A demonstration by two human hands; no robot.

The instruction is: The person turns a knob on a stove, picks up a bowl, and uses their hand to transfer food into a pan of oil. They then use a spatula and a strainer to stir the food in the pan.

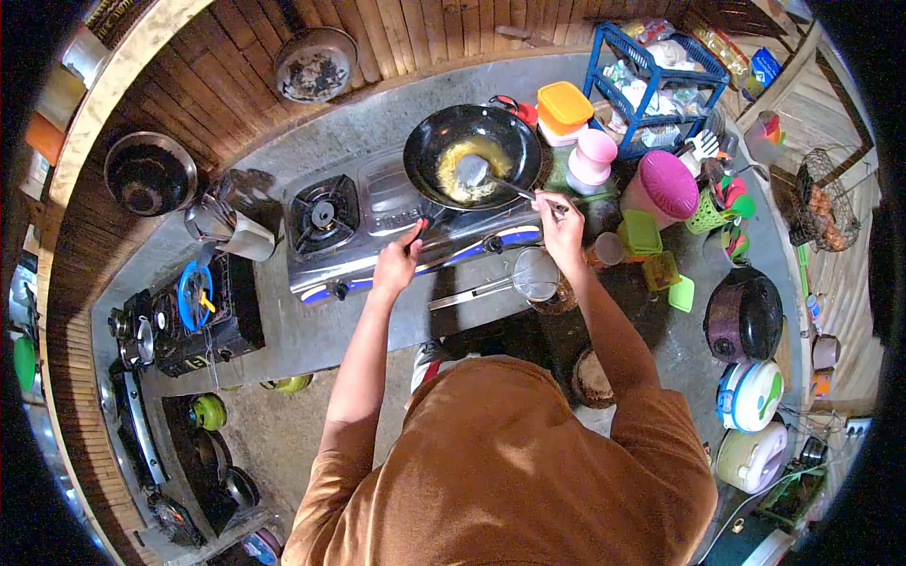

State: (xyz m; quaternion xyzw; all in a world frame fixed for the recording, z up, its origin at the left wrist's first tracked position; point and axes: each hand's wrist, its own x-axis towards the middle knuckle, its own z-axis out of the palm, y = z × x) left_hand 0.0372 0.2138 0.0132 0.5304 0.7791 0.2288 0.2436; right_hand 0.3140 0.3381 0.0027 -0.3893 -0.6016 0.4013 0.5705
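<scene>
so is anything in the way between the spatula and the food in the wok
Nothing visible. The spatula blade rests on the yellow food inside the wok, held by the right hand. The left hand grips the wok handle, outside the pan's bowl.

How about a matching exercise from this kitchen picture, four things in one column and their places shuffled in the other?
Things:
1 wok
2 spatula
3 strainer
4 blender

Places:
A left of the stove
B in the right hand
C on the stove's right side
D on the counter in front of the stove

Pairs: 1-C, 2-B, 3-D, 4-A.
</scene>
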